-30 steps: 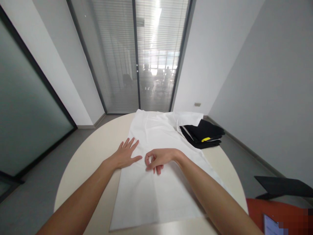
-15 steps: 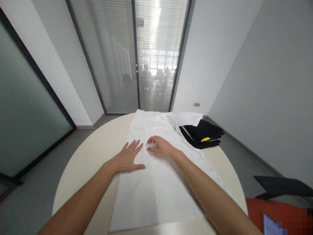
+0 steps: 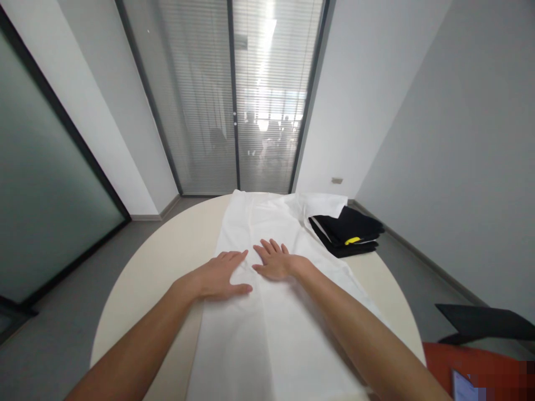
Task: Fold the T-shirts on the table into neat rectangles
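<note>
A white short-sleeved shirt (image 3: 238, 340) lies lengthwise over the round table, one sleeve spread to the far right. My left hand (image 3: 221, 275) rests at the shirt's left edge, palm down, with the thumb held apart from the fingers. Beside it, my right hand (image 3: 273, 260) lies palm down on the middle of the shirt with its fingers spread. Neither hand grips the cloth. The sleeve partly covers a stack of folded black clothes (image 3: 359, 225) that has a small yellow patch on its edge.
The cream round table (image 3: 144, 278) stands before a glass partition with blinds (image 3: 200, 111). At the lower right are a red chair seat (image 3: 438, 362) with a phone-like device (image 3: 463, 387) on it and a black chair part (image 3: 485, 320). A grey wall rises on the right.
My right hand has gone from curled fingers to lying flat with fingers spread, slightly nearer me. The fingers of my left hand have drawn closer together. The shirt is nearly unchanged.
</note>
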A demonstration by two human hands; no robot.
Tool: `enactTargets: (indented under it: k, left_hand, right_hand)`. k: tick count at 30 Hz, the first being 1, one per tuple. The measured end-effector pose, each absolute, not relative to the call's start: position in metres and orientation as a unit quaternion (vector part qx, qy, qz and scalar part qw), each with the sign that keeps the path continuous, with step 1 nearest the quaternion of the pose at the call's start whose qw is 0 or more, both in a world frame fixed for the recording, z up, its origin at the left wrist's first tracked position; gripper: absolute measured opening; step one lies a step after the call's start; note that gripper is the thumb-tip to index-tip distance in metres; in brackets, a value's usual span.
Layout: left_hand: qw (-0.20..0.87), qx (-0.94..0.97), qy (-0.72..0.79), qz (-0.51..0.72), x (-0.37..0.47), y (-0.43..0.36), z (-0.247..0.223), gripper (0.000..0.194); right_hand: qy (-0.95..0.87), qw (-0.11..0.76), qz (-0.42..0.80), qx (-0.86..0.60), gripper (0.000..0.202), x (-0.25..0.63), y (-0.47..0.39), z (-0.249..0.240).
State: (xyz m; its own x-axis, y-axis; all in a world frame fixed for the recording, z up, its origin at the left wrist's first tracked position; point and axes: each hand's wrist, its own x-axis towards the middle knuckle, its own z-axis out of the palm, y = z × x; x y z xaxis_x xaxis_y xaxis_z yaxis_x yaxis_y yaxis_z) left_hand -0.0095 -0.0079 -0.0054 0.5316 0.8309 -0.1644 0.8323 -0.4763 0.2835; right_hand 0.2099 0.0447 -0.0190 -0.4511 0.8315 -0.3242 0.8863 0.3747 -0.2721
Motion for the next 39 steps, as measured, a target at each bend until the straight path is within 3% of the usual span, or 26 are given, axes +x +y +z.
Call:
enactTargets:
  k: [3, 8, 14, 20, 25, 29, 34, 39]
  left_hand:
    - [0.140, 0.856, 0.497, 0.015, -0.007, -0.008, -0.011, 0.100]
    - [0.174, 0.829, 0.528, -0.058, -0.001, -0.009, -0.019, 0.117]
    - [0.196, 0.822, 0.527, -0.089, 0.001, -0.010, -0.014, 0.119]
    - [0.199, 0.830, 0.516, -0.076, -0.002, -0.006, -0.019, 0.114]
    - [0.215, 0.825, 0.516, -0.077, -0.001, -0.007, -0.013, 0.112]
    - [0.218, 0.823, 0.516, -0.093, 0.002, -0.009, -0.007, 0.109]
    - [0.214, 0.824, 0.514, -0.106, 0.005, -0.012, -0.003, 0.107]
    - [0.219, 0.822, 0.514, -0.114, -0.001, -0.017, 0.008, 0.106]
  right_hand:
    - [0.832, 0.015, -0.181, 0.525, 0.058, 0.208, 0.057, -0.010]
    - [0.783, -0.082, -0.140, 0.601, 0.044, 0.191, 0.089, -0.006]
    - [0.745, -0.124, -0.165, 0.634, 0.048, 0.165, 0.122, -0.017]
    - [0.732, -0.162, -0.140, 0.647, 0.039, 0.156, 0.141, -0.030]
    - [0.731, -0.172, -0.122, 0.648, 0.039, 0.155, 0.140, -0.034]
    - [0.740, -0.177, -0.131, 0.635, 0.052, 0.154, 0.139, -0.035]
    - [0.780, -0.185, -0.044, 0.596, 0.051, 0.155, 0.134, -0.049]
    - [0.785, -0.165, -0.038, 0.596, 0.054, 0.154, 0.124, -0.061]
